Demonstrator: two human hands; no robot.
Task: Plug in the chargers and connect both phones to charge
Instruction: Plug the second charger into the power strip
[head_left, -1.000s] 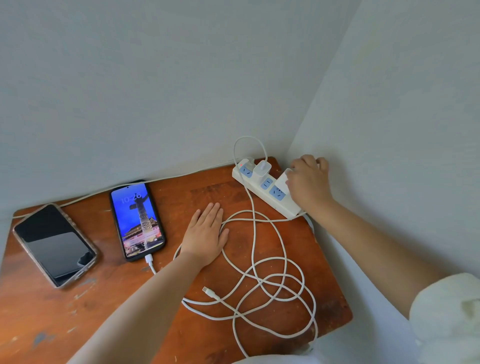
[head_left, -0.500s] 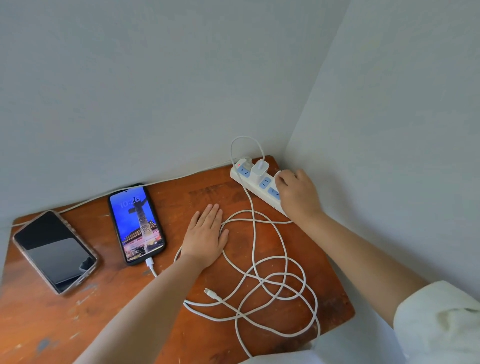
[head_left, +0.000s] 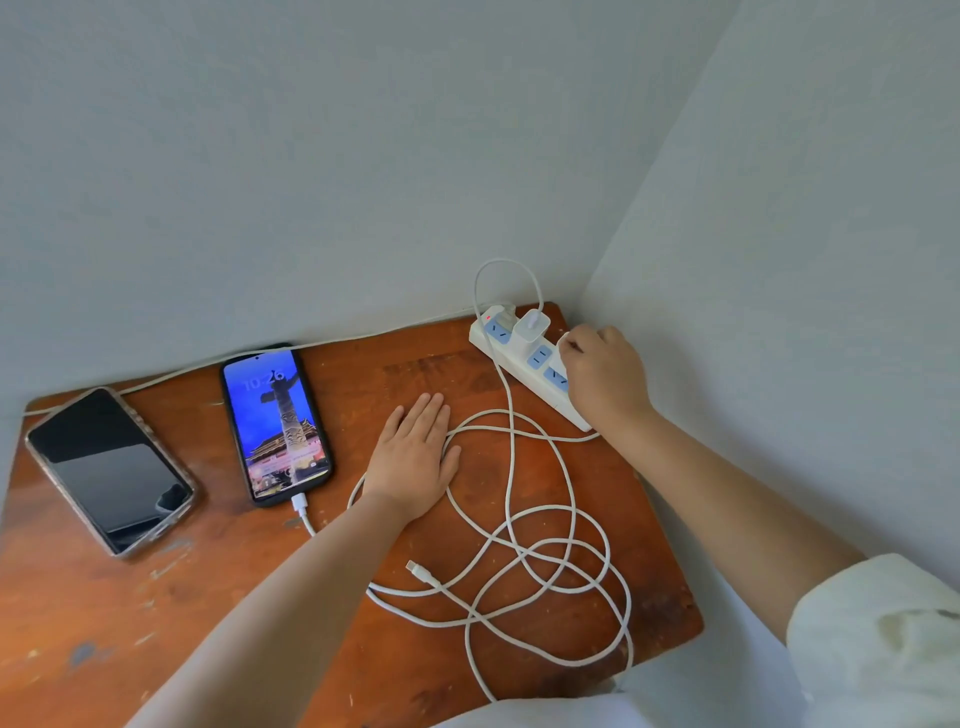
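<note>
A white power strip (head_left: 522, 358) lies at the table's back right corner, with one white charger (head_left: 533, 326) plugged into it. My right hand (head_left: 605, 382) is curled over the strip's middle, closed on a second white charger (head_left: 564, 340) that is mostly hidden under the fingers. My left hand (head_left: 415, 452) lies flat and open on the table beside the tangled white cables (head_left: 545, 545). A lit phone (head_left: 275, 423) has a cable plug (head_left: 300, 505) in its bottom end. The dark phone (head_left: 109, 467) at far left has no cable. A loose connector (head_left: 418, 569) lies near my left forearm.
The worn wooden table (head_left: 130, 623) sits in a corner between two pale walls. The strip's own cord (head_left: 332, 343) runs along the back edge. The table's right edge (head_left: 670, 545) drops off close to the cable loops.
My right hand has slid from the strip's near end toward its middle, and the charger in it is now mostly covered. My left hand has stayed flat on the table.
</note>
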